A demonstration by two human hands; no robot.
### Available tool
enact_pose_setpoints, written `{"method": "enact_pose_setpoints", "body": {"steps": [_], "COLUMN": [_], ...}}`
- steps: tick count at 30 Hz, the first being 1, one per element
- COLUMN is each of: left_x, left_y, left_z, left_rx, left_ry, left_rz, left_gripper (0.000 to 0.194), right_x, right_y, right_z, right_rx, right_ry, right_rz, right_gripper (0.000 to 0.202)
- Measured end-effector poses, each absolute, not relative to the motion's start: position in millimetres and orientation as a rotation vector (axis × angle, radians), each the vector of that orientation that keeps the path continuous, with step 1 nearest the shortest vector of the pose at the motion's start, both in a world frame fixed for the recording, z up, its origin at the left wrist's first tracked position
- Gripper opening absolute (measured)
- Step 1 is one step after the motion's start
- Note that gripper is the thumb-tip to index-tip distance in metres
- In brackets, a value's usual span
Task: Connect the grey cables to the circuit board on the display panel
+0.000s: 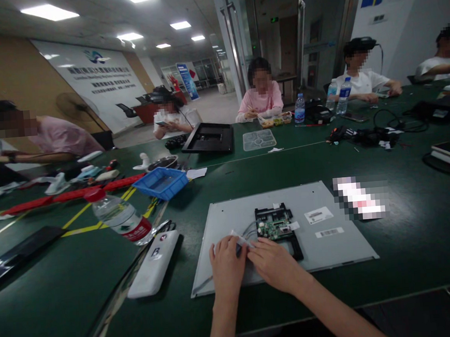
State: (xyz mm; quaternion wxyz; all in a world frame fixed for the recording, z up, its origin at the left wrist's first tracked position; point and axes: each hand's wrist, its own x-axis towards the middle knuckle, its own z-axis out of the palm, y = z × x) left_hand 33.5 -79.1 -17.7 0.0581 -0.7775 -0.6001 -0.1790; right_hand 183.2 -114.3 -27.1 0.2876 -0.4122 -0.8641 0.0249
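A flat grey metal panel [228,215], apparently the back of a display, lies on the green table in front of me. A black plastic bracket [297,248] with a green circuit board [271,229] sits on its middle. Grey cables [249,230] run from the board toward my hands. My left hand [227,261] has its fingers curled at the cables, beside a clear strip [238,236] that looks like tape or film. My right hand [273,263] meets it from the right, fingertips pressed together on the strip's near end. The exact grip is partly hidden.
Left of the panel are a white power bank [154,265] marked B and a tilted water bottle [122,218]. A blue tray [162,181] stands behind them. A lit phone [360,198] lies right of the panel. Several people sit around the table; a black frame [210,137] lies farther back.
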Motion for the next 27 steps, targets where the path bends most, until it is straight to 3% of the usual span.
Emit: {"method": "enact_pose_setpoints", "body": {"steps": [27], "left_x": [4.6], "left_y": [-61.2], "left_z": [-30.8], "left_rx": [-2.717], "left_ry": [-1.711], "left_rz": [-0.877], "left_gripper": [0.024], "right_x": [186.0], "right_y": [-114.2], "right_z": [-24.3], "right_rx": [-1.122], "right_ry": [-2.335], "right_rz": [0.089], "right_gripper": [0.020]}}
